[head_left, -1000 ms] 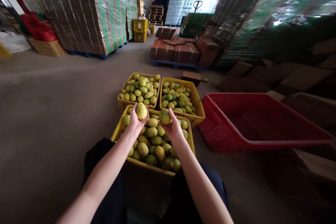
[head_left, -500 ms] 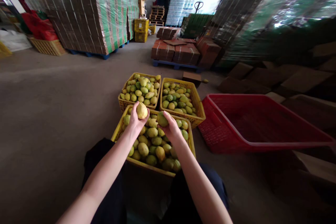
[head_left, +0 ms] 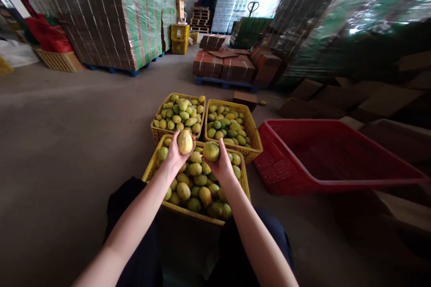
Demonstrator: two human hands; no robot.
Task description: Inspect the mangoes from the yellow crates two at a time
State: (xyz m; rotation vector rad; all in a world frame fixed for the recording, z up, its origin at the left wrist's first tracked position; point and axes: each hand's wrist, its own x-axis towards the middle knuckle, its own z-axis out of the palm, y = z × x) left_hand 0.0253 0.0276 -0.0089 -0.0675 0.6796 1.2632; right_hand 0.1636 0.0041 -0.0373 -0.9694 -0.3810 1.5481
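Bare concrete floor lies open to my left, while a red crate sits close on the right and two far yellow crates of fruit stand just ahead. Between my knees is the near yellow crate, full of fruit. I see my left hand above its far edge, fingers closed around a yellow fruit. My right hand is just beside it, fingers gripping a greener fruit from below. Both fruits are near each other, not touching.
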